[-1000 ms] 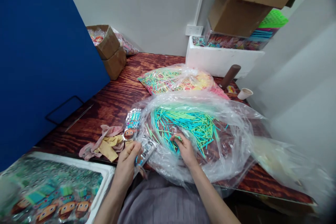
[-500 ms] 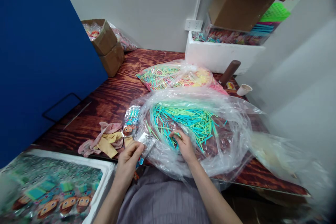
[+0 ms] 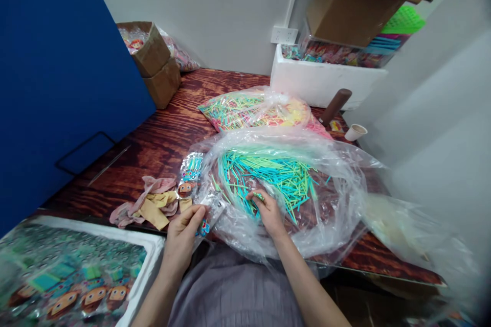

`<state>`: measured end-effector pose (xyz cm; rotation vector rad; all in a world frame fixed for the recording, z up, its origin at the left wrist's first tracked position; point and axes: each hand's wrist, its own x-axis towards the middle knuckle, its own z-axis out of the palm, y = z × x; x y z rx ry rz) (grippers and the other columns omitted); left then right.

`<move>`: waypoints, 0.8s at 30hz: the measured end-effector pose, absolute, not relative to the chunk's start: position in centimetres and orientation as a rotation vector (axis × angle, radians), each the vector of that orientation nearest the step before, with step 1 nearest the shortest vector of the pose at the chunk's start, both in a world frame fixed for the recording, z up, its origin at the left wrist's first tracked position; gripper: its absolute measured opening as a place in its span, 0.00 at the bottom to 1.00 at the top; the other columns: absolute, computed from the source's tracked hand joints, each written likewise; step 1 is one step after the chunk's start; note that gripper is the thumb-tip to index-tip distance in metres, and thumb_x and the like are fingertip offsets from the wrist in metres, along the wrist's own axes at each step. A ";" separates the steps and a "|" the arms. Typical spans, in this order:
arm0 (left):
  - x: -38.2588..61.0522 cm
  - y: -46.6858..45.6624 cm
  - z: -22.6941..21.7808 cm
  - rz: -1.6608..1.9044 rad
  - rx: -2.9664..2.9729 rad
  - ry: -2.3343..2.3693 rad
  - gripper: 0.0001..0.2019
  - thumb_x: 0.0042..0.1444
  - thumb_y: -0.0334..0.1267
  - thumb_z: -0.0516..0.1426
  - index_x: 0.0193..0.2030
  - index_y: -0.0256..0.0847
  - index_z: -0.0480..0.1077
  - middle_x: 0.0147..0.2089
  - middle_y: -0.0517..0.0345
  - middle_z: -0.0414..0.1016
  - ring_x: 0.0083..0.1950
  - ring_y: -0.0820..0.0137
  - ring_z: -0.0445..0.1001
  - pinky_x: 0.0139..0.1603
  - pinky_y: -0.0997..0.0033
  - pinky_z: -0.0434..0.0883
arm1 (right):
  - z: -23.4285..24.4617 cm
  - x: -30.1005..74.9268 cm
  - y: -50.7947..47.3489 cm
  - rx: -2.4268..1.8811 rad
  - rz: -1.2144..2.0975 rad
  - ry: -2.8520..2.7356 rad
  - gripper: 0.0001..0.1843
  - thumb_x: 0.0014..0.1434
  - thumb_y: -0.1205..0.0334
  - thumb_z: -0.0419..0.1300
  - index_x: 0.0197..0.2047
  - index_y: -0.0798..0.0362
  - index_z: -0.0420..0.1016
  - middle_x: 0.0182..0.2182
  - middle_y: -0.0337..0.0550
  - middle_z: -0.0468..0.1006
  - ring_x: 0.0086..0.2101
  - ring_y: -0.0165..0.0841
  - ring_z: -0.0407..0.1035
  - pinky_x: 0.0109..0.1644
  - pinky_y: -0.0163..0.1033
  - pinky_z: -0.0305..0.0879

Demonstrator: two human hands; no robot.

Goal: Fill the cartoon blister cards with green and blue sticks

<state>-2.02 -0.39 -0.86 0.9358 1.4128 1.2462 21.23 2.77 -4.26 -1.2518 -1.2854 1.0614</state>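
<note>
While the left hand point(image 3: 186, 235) pinches a packet point(image 3: 203, 227) at the near-left edge of the open bag point(image 3: 339, 230), the right hand point(image 3: 268, 212) is over the bag's mouth with a few sticks point(image 3: 259, 195). Left grip: narrow, thumb against bent fingers; packet is silver up top, blue print lower down. Can't tell if its mouth is open. Right grip: also narrow, fingertips closed on the sticks, green showing, count hidden. Hands well apart.

Inside the open bag: loose pile point(image 3: 286, 179), blue and green, mostly toward the far side, some strays near the right hand. Just left of the bag: second packet point(image 3: 190, 173), flat, face print at its near end. Further left: crumpled pink and yellow cloths point(image 3: 153, 202). Near-left of the bag: foam tray point(image 3: 153, 245) with printed packs point(image 3: 63, 302) in it, partly blurred. Right behind the bag: full bag point(image 3: 245, 110), multicoloured sticks. Right of the open bag: clear film point(image 3: 406, 232). Behind it, to the right: brown tube point(image 3: 335, 106), tilted, cup point(image 3: 356, 133), white box point(image 3: 307, 82). Far left behind it: small cartons point(image 3: 163, 82). Open bag lies on a wood-grain table point(image 3: 134, 163).
</note>
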 end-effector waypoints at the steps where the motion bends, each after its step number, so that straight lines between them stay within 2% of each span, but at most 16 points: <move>1: -1.9 -0.4 -0.9 1.249 0.879 1.387 0.18 0.48 0.52 0.65 0.37 0.38 0.79 0.33 0.56 0.78 0.35 0.68 0.73 0.37 0.74 0.70 | -4.3 21.2 2.8 -1.249 1.060 -1.286 0.10 0.63 0.56 0.58 0.39 0.48 0.81 0.37 0.43 0.81 0.40 0.39 0.74 0.47 0.42 0.67; 5: -1.6 -0.6 -0.6 1.249 0.782 1.357 0.19 0.45 0.52 0.67 0.37 0.37 0.78 0.34 0.57 0.78 0.34 0.69 0.73 0.35 0.74 0.69 | -4.5 21.3 2.8 -1.234 1.055 -1.305 0.10 0.63 0.58 0.57 0.39 0.49 0.80 0.38 0.43 0.81 0.40 0.38 0.73 0.47 0.41 0.67; 11: -1.5 -0.5 -0.9 1.176 0.991 1.423 0.17 0.49 0.51 0.65 0.36 0.39 0.79 0.35 0.57 0.79 0.38 0.67 0.73 0.40 0.74 0.68 | -4.5 21.4 2.8 -1.242 1.052 -1.335 0.10 0.63 0.60 0.56 0.39 0.50 0.79 0.38 0.43 0.81 0.41 0.37 0.73 0.48 0.40 0.66; 17: 0.2 -0.3 -1.4 1.146 0.919 1.331 0.15 0.53 0.51 0.62 0.31 0.40 0.73 0.27 0.64 0.69 0.28 0.75 0.65 0.31 0.79 0.63 | -4.4 21.3 2.8 -1.254 1.064 -1.316 0.10 0.63 0.60 0.56 0.38 0.49 0.79 0.37 0.43 0.80 0.40 0.37 0.73 0.47 0.39 0.65; 20: 1.1 -0.2 -0.9 1.147 0.859 1.296 0.15 0.54 0.50 0.62 0.30 0.40 0.70 0.27 0.65 0.66 0.27 0.77 0.61 0.28 0.81 0.61 | -4.4 21.3 2.7 -1.261 1.079 -1.307 0.10 0.63 0.59 0.56 0.39 0.50 0.78 0.36 0.43 0.80 0.39 0.37 0.73 0.45 0.39 0.66; 24: 1.8 0.1 -0.4 1.123 0.878 1.248 0.15 0.52 0.49 0.63 0.31 0.39 0.70 0.27 0.66 0.65 0.28 0.77 0.62 0.28 0.82 0.60 | -4.6 21.3 2.7 -1.279 1.073 -1.310 0.11 0.64 0.57 0.56 0.39 0.49 0.78 0.36 0.43 0.80 0.40 0.38 0.73 0.45 0.39 0.66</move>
